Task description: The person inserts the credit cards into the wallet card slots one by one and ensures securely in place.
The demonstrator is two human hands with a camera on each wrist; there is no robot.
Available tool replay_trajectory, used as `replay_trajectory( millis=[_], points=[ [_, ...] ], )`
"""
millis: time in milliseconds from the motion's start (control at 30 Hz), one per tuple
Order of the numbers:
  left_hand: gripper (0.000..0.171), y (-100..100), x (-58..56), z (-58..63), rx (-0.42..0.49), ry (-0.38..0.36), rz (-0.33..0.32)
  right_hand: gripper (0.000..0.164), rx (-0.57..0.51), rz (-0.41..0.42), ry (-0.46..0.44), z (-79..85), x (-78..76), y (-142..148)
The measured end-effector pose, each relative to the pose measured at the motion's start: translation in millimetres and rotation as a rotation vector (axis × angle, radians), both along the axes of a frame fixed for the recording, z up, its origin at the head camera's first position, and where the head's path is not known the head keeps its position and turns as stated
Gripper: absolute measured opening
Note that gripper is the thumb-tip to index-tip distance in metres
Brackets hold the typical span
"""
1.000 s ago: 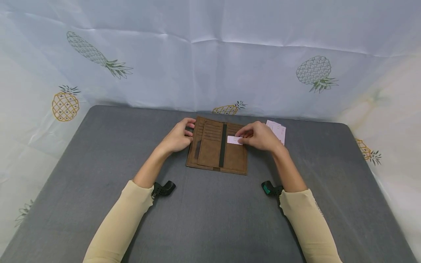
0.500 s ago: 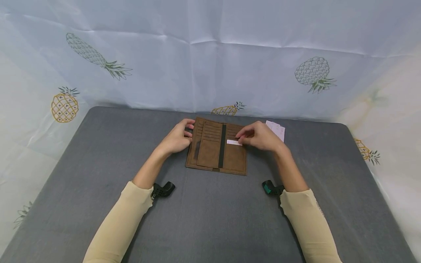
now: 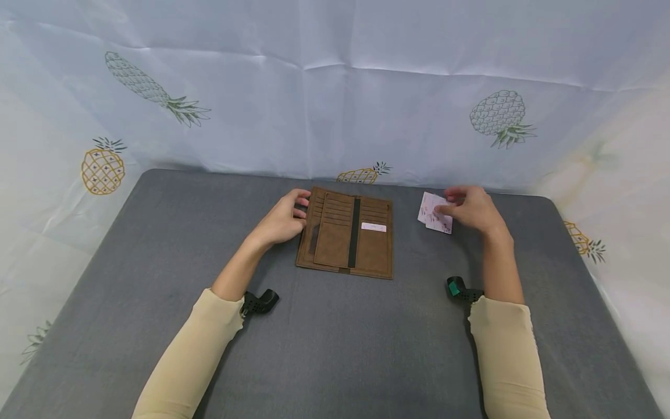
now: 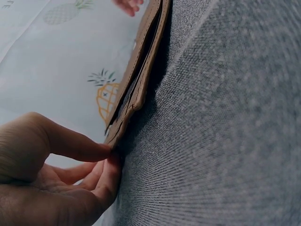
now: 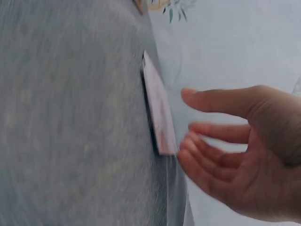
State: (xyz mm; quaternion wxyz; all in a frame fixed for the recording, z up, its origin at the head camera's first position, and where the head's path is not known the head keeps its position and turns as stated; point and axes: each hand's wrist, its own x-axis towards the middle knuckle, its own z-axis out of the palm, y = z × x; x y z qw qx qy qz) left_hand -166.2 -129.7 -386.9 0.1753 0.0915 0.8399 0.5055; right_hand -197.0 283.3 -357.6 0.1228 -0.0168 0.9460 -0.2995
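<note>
A brown bifold wallet (image 3: 333,244) lies spread flat on the grey table. My left hand (image 3: 280,220) pinches its left edge between thumb and fingers; the left wrist view shows this grip on the wallet's corner (image 4: 123,115). A pale pink card (image 3: 374,227) pokes out of a slot on the right half. To the right of the wallet, a few loose pink printed cards (image 3: 438,222) overlap on the table. Over them hovers my right hand (image 3: 473,209), fingers parted and holding nothing; the right wrist view has the hand (image 5: 235,155) just beside the cards (image 5: 159,110).
A dark elastic band (image 3: 354,233) runs down the wallet. Behind the grey tabletop (image 3: 335,343) hangs a white curtain (image 3: 335,116) printed with pineapples. Black wrist cameras (image 3: 262,301) sit on both forearms.
My right hand has let go of the card in the wallet slot and moved right to the loose cards. That card slid deeper into its slot. My left hand stayed put.
</note>
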Motion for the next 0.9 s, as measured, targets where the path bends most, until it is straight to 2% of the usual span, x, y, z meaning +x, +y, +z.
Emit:
replay_trajectory(
  millis=[133, 233, 433, 667, 767, 900],
  points=[
    [0.067, -0.4, 0.9, 0.7, -0.005, 0.007, -0.005, 0.083, 0.103, -0.034, -0.08, -3.2, -0.2, 7.3],
    [0.067, 0.3, 0.9, 0.8, -0.004, 0.006, -0.005, 0.088, 0.158, -0.054, -0.112, -3.7, 0.0, 8.3],
    [0.066, 2.4, -0.5, -0.5, -0.014, 0.021, 0.008, 0.08, 0.19, -0.07, -0.104, -2.3, 0.2, 8.3],
    [0.066, 3.6, 1.5, 2.2, -0.018, 0.013, 0.009, 0.078, 0.17, -0.094, -0.089, -1.8, -0.7, 9.1],
    [0.065, 3.4, 2.8, 3.2, -0.021, 0.016, 0.0, 0.067, 0.136, -0.092, -0.052, -1.1, -0.1, 10.8],
    [0.064, 3.2, 3.4, 3.5, -0.019, 0.015, -0.004, 0.045, 0.018, -0.07, -0.006, 0.9, 0.3, 11.7]
  ],
)
